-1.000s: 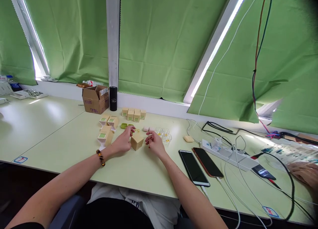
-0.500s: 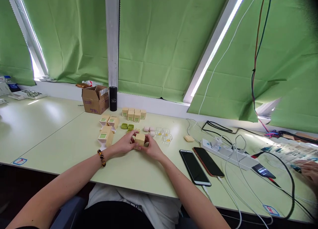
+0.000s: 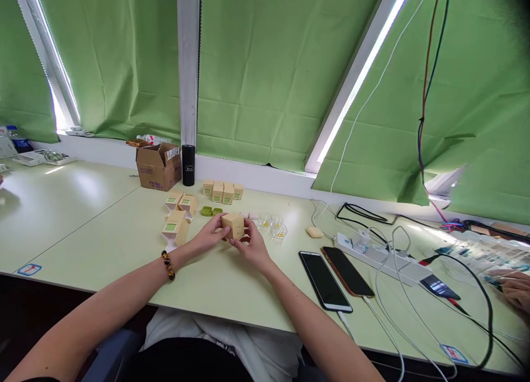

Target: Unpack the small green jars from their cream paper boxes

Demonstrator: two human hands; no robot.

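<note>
Left hand and right hand, half curled, hold the box between them. Squeeze softly; it may dent.

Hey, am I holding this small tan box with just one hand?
No, your left hand and right hand both grip the small tan box, one on each side.

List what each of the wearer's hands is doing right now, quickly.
Left hand: closed, holding the small cardboard box.
Right hand: closed, holding the same box.
</note>
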